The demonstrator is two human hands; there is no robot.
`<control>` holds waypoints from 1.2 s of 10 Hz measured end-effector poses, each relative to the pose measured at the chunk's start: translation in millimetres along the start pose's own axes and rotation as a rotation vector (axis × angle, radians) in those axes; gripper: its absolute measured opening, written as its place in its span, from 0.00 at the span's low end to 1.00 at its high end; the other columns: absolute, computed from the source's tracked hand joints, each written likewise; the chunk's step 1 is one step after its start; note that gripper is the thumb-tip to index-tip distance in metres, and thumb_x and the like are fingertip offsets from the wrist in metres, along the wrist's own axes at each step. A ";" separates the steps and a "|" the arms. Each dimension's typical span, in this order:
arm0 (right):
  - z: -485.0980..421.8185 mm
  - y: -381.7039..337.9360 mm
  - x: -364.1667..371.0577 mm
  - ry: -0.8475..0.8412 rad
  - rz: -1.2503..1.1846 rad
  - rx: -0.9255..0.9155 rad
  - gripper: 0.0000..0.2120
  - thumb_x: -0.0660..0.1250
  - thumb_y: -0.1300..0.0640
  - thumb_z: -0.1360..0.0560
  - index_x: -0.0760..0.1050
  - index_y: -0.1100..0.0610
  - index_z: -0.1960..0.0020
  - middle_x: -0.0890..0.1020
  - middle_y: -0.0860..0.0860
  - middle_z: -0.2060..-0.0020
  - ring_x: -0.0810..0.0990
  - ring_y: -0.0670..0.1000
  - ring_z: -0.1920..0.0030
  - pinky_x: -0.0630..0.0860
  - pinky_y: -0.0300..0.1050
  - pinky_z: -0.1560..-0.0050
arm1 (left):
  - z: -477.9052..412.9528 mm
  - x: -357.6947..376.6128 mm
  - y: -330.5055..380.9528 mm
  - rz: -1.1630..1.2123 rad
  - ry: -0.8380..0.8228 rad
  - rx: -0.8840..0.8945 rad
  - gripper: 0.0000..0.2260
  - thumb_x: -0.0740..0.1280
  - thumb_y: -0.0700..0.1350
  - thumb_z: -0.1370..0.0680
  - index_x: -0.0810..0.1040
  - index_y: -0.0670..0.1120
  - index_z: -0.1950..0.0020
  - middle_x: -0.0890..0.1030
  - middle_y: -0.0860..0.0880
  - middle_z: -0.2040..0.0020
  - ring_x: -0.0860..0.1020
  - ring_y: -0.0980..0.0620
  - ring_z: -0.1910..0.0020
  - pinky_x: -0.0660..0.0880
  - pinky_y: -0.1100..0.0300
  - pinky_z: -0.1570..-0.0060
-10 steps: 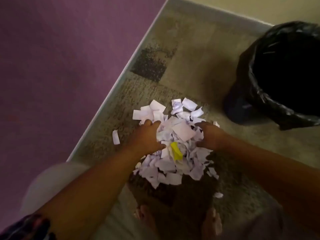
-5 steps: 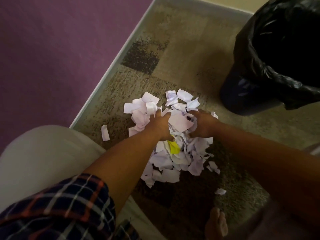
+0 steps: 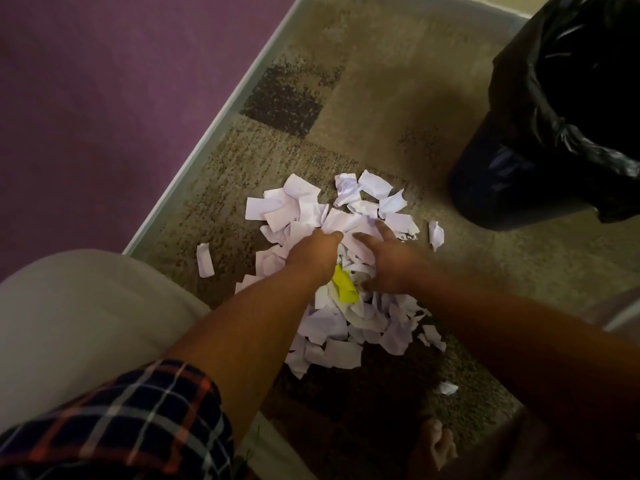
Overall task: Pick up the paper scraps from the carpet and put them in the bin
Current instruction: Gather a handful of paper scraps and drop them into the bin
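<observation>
A heap of white paper scraps (image 3: 332, 327) lies on the patterned carpet (image 3: 381, 116), with one yellow scrap (image 3: 344, 287) in the middle. My left hand (image 3: 313, 252) digs into the heap's far part, its fingers curled into the scraps. Beside it, my right hand (image 3: 388, 261) lies on the heap with fingers spread fairly straight over the paper. The two hands nearly touch. The bin (image 3: 512, 188), lined with a black bag (image 3: 554, 98), stands on the carpet at the upper right, apart from the heap.
Single scraps lie loose to the left (image 3: 205, 259), to the right (image 3: 436, 234) and nearer me (image 3: 446, 388). A purple surface (image 3: 104, 98) borders the carpet on the left. My knee in light trousers (image 3: 86, 323) and a bare foot (image 3: 436, 448) are at the bottom.
Both hands have drawn closer together on the far part of the heap, bunching scraps between them. My head has come closer, so the bin sits further up and right in view.
</observation>
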State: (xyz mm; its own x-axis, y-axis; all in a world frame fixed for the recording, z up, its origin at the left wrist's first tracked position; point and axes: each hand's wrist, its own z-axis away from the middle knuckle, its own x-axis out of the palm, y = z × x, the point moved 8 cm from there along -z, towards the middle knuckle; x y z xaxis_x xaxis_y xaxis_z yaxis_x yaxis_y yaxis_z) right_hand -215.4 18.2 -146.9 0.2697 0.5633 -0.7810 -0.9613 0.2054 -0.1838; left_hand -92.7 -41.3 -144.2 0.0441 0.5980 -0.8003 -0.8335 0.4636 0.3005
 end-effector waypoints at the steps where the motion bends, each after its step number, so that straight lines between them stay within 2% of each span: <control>1: -1.1 -4.9 0.1 0.038 0.057 -0.004 0.45 0.73 0.38 0.33 0.53 0.39 0.23 0.41 0.50 0.21 0.74 0.62 0.35 0.74 0.53 0.41 | 2.6 -10.5 0.0 -0.011 0.043 0.016 0.18 0.67 0.38 0.25 0.72 0.46 0.35 0.76 0.41 0.41 0.78 0.40 0.45 0.74 0.55 0.54; 3: 1.8 -13.6 -12.6 0.108 0.039 0.006 0.26 0.67 0.57 0.27 0.69 0.46 0.31 0.60 0.53 0.25 0.77 0.62 0.40 0.78 0.54 0.45 | 8.0 -13.4 -9.8 -0.023 0.019 -0.043 0.16 0.66 0.35 0.25 0.75 0.42 0.37 0.75 0.41 0.39 0.76 0.42 0.41 0.75 0.54 0.44; 4: 3.9 -18.0 -22.0 0.125 0.041 0.005 0.20 0.63 0.65 0.26 0.75 0.54 0.36 0.71 0.57 0.37 0.78 0.61 0.43 0.78 0.53 0.45 | 8.2 -20.4 -14.4 -0.002 0.041 -0.066 0.14 0.64 0.34 0.24 0.78 0.41 0.39 0.78 0.40 0.40 0.77 0.41 0.42 0.76 0.51 0.42; 5: 4.7 -19.3 -31.6 0.150 0.044 0.020 0.17 0.62 0.68 0.27 0.78 0.58 0.41 0.76 0.58 0.44 0.79 0.60 0.45 0.78 0.50 0.45 | 9.2 -33.1 -19.1 -0.005 0.088 -0.104 0.12 0.62 0.34 0.24 0.79 0.42 0.43 0.80 0.41 0.45 0.79 0.41 0.46 0.78 0.52 0.47; 6: 4.7 -18.8 -42.5 0.176 0.035 0.047 0.15 0.62 0.69 0.27 0.79 0.59 0.44 0.79 0.58 0.46 0.80 0.59 0.46 0.78 0.49 0.44 | 8.1 -34.6 -23.6 0.052 0.099 -0.115 0.12 0.63 0.35 0.25 0.78 0.42 0.43 0.80 0.41 0.45 0.79 0.42 0.46 0.77 0.53 0.48; 7: 4.8 -16.0 -53.9 0.212 -0.022 0.075 0.13 0.64 0.67 0.28 0.80 0.59 0.46 0.81 0.58 0.49 0.81 0.59 0.48 0.79 0.49 0.47 | 4.9 -28.5 -24.8 0.084 0.072 -0.117 0.16 0.69 0.40 0.26 0.73 0.43 0.40 0.78 0.42 0.43 0.78 0.43 0.44 0.74 0.56 0.49; 8: 6.9 -7.6 -64.3 0.265 -0.108 0.137 0.11 0.65 0.65 0.29 0.81 0.57 0.50 0.82 0.56 0.52 0.81 0.58 0.50 0.78 0.47 0.51 | 0.3 -21.9 -20.1 0.070 0.050 -0.091 0.23 0.75 0.47 0.30 0.71 0.44 0.40 0.76 0.43 0.43 0.76 0.42 0.43 0.74 0.53 0.50; 9: 11.4 1.1 -74.8 0.334 -0.211 0.160 0.09 0.65 0.64 0.30 0.82 0.56 0.55 0.83 0.55 0.56 0.81 0.57 0.53 0.75 0.44 0.57 | -4.5 -17.7 -14.0 -0.005 0.053 -0.081 0.26 0.75 0.52 0.31 0.70 0.44 0.38 0.74 0.42 0.41 0.76 0.41 0.42 0.73 0.53 0.53; 10: 19.0 9.5 -82.6 0.376 -0.279 0.162 0.08 0.66 0.64 0.30 0.82 0.55 0.57 0.83 0.55 0.58 0.81 0.56 0.55 0.73 0.42 0.58 | -9.8 -18.3 -5.4 -0.094 0.082 -0.074 0.21 0.72 0.49 0.27 0.72 0.45 0.38 0.73 0.42 0.41 0.77 0.41 0.43 0.70 0.54 0.58; 11: 25.0 17.6 -88.0 0.391 -0.290 0.177 0.07 0.68 0.63 0.29 0.83 0.55 0.55 0.84 0.54 0.57 0.82 0.55 0.55 0.73 0.41 0.59 | -13.1 -22.6 -1.0 -0.164 0.112 -0.087 0.13 0.69 0.41 0.26 0.76 0.45 0.41 0.76 0.43 0.42 0.79 0.42 0.44 0.72 0.54 0.58; 12: 31.0 25.6 -96.7 0.435 -0.315 0.196 0.08 0.70 0.63 0.29 0.84 0.55 0.53 0.83 0.54 0.56 0.81 0.53 0.57 0.73 0.41 0.60 | -14.6 -29.4 2.8 -0.176 0.129 -0.115 0.11 0.67 0.37 0.25 0.79 0.44 0.44 0.80 0.44 0.44 0.80 0.42 0.44 0.76 0.53 0.53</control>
State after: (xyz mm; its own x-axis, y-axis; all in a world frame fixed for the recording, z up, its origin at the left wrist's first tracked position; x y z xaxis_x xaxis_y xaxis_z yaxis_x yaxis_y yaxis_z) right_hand -264.4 -6.2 -57.5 0.4535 0.0782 -0.8878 -0.7986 0.4779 -0.3658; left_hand -104.4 -67.2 -127.4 0.1298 0.4229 -0.8968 -0.8768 0.4713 0.0953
